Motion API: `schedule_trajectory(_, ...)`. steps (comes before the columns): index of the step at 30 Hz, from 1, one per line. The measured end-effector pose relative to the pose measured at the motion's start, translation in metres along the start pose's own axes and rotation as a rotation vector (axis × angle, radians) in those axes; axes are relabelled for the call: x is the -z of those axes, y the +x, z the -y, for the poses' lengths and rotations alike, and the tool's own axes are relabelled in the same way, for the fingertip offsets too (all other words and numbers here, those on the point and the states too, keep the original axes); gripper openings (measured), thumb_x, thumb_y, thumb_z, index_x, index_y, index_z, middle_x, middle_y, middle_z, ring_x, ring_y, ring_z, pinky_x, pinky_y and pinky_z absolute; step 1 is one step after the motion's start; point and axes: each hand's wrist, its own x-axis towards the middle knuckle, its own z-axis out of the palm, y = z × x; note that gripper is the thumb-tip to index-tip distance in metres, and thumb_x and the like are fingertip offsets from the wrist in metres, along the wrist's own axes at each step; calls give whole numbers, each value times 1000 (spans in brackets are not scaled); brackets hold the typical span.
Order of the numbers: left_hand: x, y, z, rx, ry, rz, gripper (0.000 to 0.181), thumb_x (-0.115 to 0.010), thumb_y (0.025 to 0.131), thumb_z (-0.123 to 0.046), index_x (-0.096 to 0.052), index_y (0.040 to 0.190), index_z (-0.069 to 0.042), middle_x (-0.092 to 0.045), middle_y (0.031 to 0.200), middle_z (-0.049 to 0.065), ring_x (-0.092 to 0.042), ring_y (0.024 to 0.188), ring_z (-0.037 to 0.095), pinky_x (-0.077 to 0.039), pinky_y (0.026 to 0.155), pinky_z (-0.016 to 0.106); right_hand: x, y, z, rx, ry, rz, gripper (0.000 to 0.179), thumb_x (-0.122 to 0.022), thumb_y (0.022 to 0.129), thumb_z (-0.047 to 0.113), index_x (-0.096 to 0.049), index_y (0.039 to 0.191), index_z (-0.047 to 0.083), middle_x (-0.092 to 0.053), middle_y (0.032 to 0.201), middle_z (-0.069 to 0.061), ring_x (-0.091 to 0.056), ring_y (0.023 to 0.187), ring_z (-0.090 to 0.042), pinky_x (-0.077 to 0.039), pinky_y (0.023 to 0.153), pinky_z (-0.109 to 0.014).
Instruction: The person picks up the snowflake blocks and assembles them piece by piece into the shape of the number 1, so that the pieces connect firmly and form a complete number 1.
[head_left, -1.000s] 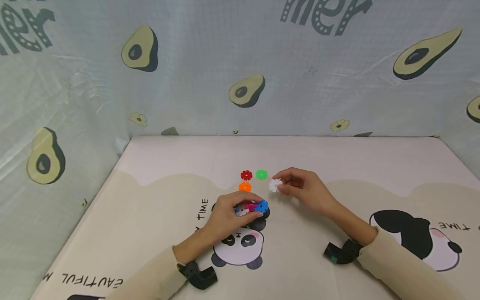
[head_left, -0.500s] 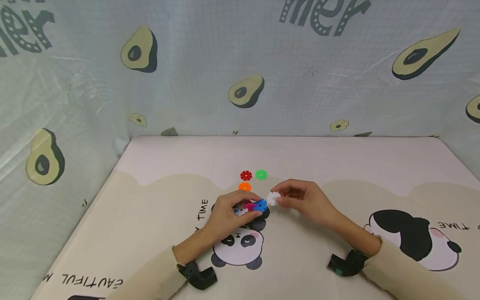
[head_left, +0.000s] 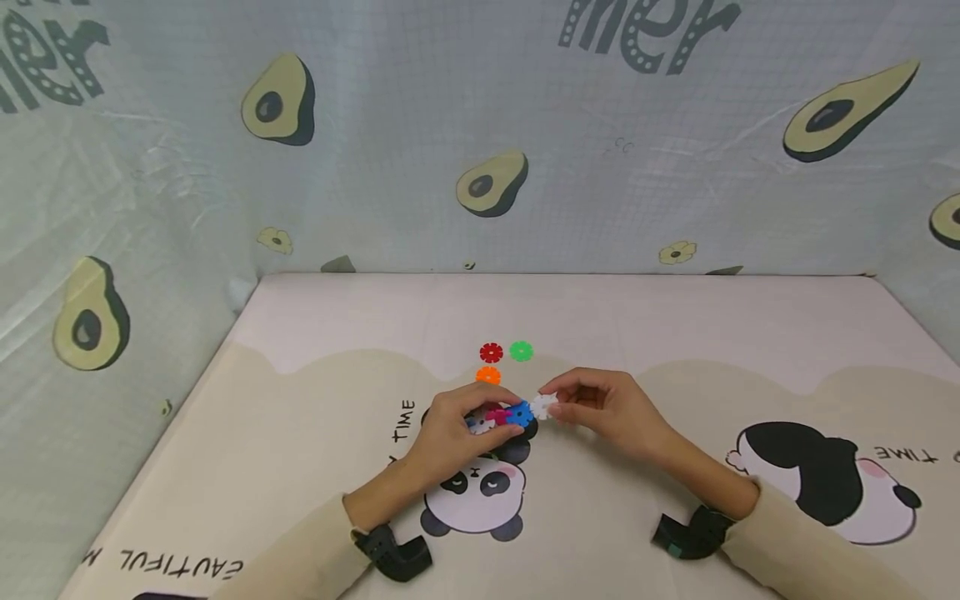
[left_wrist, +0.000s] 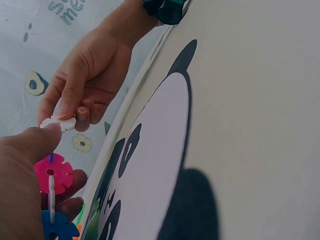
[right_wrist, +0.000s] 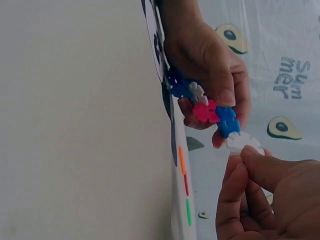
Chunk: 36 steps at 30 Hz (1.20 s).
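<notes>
My left hand [head_left: 457, 425] grips a short chain of notched plastic snowflake discs. In the right wrist view the chain runs from a dark blue disc [right_wrist: 178, 86] through a white one [right_wrist: 197, 93] and a pink disc [right_wrist: 206, 111] to a blue disc [right_wrist: 228, 121] at its end. Between thumb and fingertips, my right hand [head_left: 611, 408] pinches a white snowflake disc [head_left: 543, 406]. Its notched edge meets the blue end disc, the two rims overlapping in the right wrist view. My left thumb partly covers the blue end disc in the left wrist view.
Beyond the hands, a red disc [head_left: 491, 352], a green disc [head_left: 521, 351] and an orange disc [head_left: 488, 376] lie flat on the printed tablecloth [head_left: 360, 317]. A curtain with avocado prints [head_left: 491, 183] hangs along the table's far edge.
My right hand has brought the white disc nearer, down and slightly left, from beside the green disc to the chain's blue end. The left hand has stayed nearly still with its grip on the chain.
</notes>
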Motion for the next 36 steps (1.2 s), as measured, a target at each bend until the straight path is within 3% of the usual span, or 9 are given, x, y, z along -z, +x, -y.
schedule_trajectory(8, 0, -1, 0, -2, 2, 15, 27, -78, 81, -17, -71, 106, -11, -69, 103, -1, -62, 96, 14, -51, 84, 29, -2, -3, 0, 36, -27, -17, 20, -73, 85, 12, -74, 104, 16, -64, 84, 0, -59, 72, -19, -51, 60, -26)
schedule_trajectory(17, -1, -1, 0, 18, -11, 32, 28, -78, 77, -3, -71, 104, -3, -70, 100, 7, -64, 94, 19, -52, 83, 30, -3, -4, 0, 51, -2, 2, 22, -74, 84, 11, -75, 105, 16, -65, 81, 0, -55, 69, -19, -47, 57, -25)
schedule_trajectory(29, -1, -1, 3, -71, -55, 49, 22, -77, 81, -18, -73, 101, -9, -71, 97, -1, -66, 90, 11, -53, 81, 29, -7, -6, 3, 98, 78, 9, 22, -73, 83, 2, -74, 105, 4, -66, 80, -4, -57, 67, -17, -46, 55, -23)
schedule_trajectory(36, -1, -1, 4, -100, -87, 37, 21, -77, 80, -13, -73, 100, -7, -71, 96, 1, -67, 89, 13, -54, 79, 31, -7, -6, 3, 75, 79, 8, 22, -73, 83, 5, -74, 105, 5, -67, 80, -5, -60, 68, -19, -47, 56, -23)
